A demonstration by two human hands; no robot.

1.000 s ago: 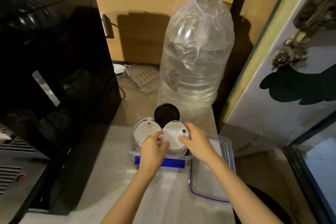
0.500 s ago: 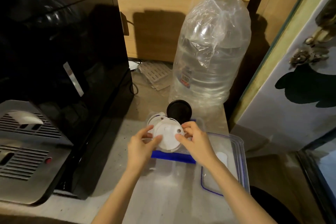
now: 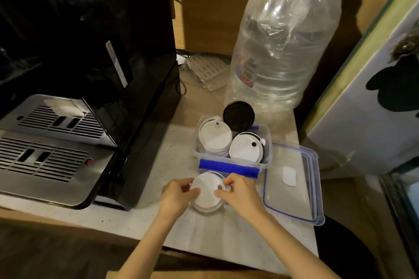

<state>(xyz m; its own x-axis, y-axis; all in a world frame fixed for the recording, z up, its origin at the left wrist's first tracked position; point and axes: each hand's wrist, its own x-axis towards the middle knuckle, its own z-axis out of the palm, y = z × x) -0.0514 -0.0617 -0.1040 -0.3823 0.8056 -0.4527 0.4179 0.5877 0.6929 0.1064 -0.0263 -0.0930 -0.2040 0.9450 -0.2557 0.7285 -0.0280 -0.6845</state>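
I hold a small stack of white cup lids point(image 3: 207, 195) over the stone counter, in front of a clear plastic box. My left hand point(image 3: 176, 197) grips the stack's left rim, thumb on top. My right hand point(image 3: 240, 195) pinches its right rim near the sip hole. The clear box with a blue clip point(image 3: 268, 156) keeps two more stacks of white lids point(image 3: 215, 140) point(image 3: 246, 150) and a black lid point(image 3: 238, 115) leaning at the back.
The box's clear, blue-edged cover point(image 3: 292, 183) lies on the counter to the right. A large water bottle point(image 3: 283, 41) stands behind the box. A black coffee machine with a steel drip tray point(image 3: 52, 142) fills the left. A white door point(image 3: 374, 97) is at right.
Both hands lifted the lid stack out of the box and drew it toward me, down in front of the box. The camera tilted downward and leftward.
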